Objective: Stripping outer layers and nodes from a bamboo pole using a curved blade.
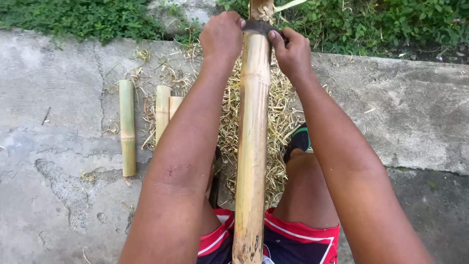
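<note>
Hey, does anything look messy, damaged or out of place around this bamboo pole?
Only litter: dry shavings are strewn over the concrete under the long bamboo pole. The concrete is cracked at left.

A long bamboo pole runs up the middle of the frame from between the person's knees to the top edge. Near the top, a dark curved blade lies across the pole. The left hand is closed over the blade's left end, and the right hand grips its right end, thumb on the metal. Pale bamboo shavings are heaped under and around the pole at centre. At centre left, three shorter bamboo pieces lie on the cracked concrete ground. Green weeds line the top edge.
</note>
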